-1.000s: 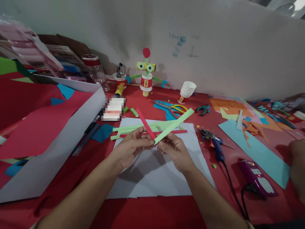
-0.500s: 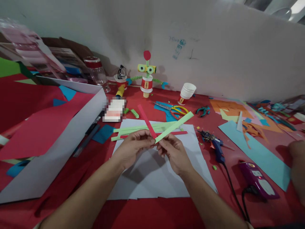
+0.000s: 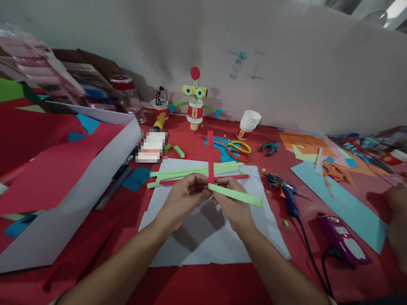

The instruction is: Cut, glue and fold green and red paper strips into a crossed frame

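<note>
A red paper strip (image 3: 210,154) and a light green paper strip (image 3: 240,196) meet at one end, roughly at a right angle. My left hand (image 3: 187,197) pinches that joined corner from the left side. On the other side, my right hand (image 3: 233,205) has its fingers closed at the same corner, partly hidden by the green strip, which slants across its back. The red strip points away from me. Under my hands lies white paper (image 3: 210,241); several loose green strips (image 3: 190,171) and another red strip (image 3: 240,177) lie across its far edge.
Beyond are a paper-cup figure (image 3: 195,112), scissors (image 3: 238,147), stacked cups (image 3: 249,123) and pliers (image 3: 269,147). At right lie a glue gun (image 3: 291,201) with a cord, a purple power socket (image 3: 343,239) and another person's hand (image 3: 396,203). An open box (image 3: 117,152) of coloured paper stands left.
The green strip has swung down from pointing up and right to lying across my right hand. The red strip has turned from leaning left to pointing straight away.
</note>
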A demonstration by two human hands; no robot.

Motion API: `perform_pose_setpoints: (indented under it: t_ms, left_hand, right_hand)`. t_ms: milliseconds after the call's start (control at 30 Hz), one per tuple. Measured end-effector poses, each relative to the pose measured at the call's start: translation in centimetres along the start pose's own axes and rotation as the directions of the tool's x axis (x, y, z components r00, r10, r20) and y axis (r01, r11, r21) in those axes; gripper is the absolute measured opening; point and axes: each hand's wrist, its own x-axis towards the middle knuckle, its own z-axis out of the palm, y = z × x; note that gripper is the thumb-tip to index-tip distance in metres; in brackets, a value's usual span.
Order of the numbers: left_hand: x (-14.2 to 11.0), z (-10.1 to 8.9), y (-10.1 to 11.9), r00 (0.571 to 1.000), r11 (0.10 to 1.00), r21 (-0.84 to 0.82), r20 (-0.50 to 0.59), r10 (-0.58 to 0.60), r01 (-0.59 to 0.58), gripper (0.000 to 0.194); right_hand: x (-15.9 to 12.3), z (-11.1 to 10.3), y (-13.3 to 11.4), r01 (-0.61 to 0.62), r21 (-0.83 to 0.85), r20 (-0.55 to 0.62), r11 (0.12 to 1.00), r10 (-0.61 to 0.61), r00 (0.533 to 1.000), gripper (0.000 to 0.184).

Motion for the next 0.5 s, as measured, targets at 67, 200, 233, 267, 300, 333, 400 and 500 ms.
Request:
perform_pose_setpoints:
  t_ms: [67, 200, 233, 267, 300, 333, 400, 500]
  left_hand:
    - [-0.1, 0.3, -0.1, 0.999, 0.999, 0.023, -0.034, 0.026, -0.025, 0.024]
    - [-0.1, 0.4, -0.7, 0.993, 0.991, 0.086, -0.052, 0.103, -0.098, 0.017]
    - [-0.1, 0.4, -0.9, 0.992, 0.99, 0.09, -0.057, 0.116, -0.111, 0.016]
    - [-0.2, 0.5, -1.0, 0.99, 0.99, 0.087, -0.07, 0.121, -0.115, 0.016]
    - [-0.3, 0.5, -1.1, 0.989, 0.991, 0.079, -0.09, 0.118, -0.111, 0.016]
    - [-0.3, 0.7, -1.2, 0.988, 0.992, 0.066, -0.112, 0.11, -0.103, 0.017]
    - [-0.4, 1.0, -1.1, 0.987, 0.996, 0.02, -0.134, 0.091, -0.089, 0.017]
    - [-0.5, 1.4, -1.0, 0.988, 0.994, -0.07, -0.139, 0.068, -0.078, 0.018]
  right_hand:
    - [0.1, 0.1, -0.1, -0.013, 0.034, -0.007, 0.999, 0.013, 1.0, 0.022]
    - [0.0, 0.0, -0.2, 0.006, 0.061, 0.009, 0.998, -0.007, 1.0, 0.019]
    - [0.0, -0.1, -0.2, 0.019, 0.056, 0.011, 0.998, -0.02, 1.0, 0.017]
    - [0.0, -0.1, -0.2, 0.028, 0.047, 0.011, 0.998, -0.029, 1.0, 0.016]
    - [0.0, -0.1, -0.2, 0.031, 0.038, 0.008, 0.999, -0.031, 0.999, 0.015]
    - [0.0, -0.1, -0.1, 0.029, 0.03, 0.001, 0.999, -0.029, 1.0, 0.014]
    - [0.1, -0.1, 0.0, 0.02, 0.03, -0.001, 0.999, -0.02, 1.0, 0.013]
    - [0.1, -0.1, 0.1, 0.017, 0.056, 0.022, 0.998, -0.018, 1.0, 0.012]
